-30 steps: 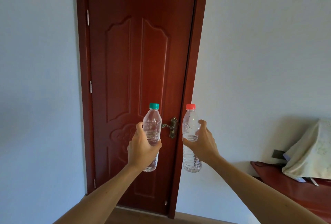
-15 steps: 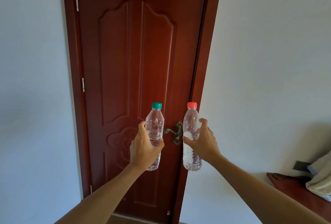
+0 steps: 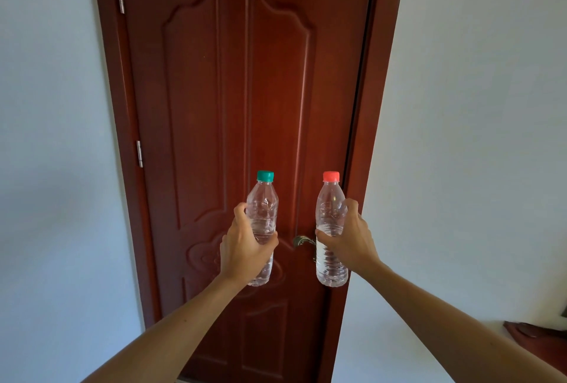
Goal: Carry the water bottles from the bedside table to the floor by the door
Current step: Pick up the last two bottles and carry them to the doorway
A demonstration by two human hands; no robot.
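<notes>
– Bottle with the green cap [image 3: 263,208]: where is it?
– In my left hand [image 3: 245,247], upright, fingers and thumb wrapped round its middle, held out in front of the door [image 3: 214,91].
– And the bottle with the red cap [image 3: 330,208]?
– My right hand [image 3: 349,241] grips it the same way, upright, beside the other one but not touching it. It hangs in front of the door's latch edge, and the door handle [image 3: 302,241] shows between the two.
– So how far along are you?
– I'd say the carrying is nearly done. Both bottles are off the bedside table and I'm facing the door, close to it. Neither one is down yet.
– What's left?
– Lowering them. The floor by the door hardly shows from here, so I can't tell which spot is free. I judge I need to bend or crouch, set each bottle on its base near the foot of the door, and let go.
– Anything else around?
– Pale wall [image 3: 475,106] on both sides, and a corner of dark red furniture [image 3: 534,332] at the lower right.
</notes>
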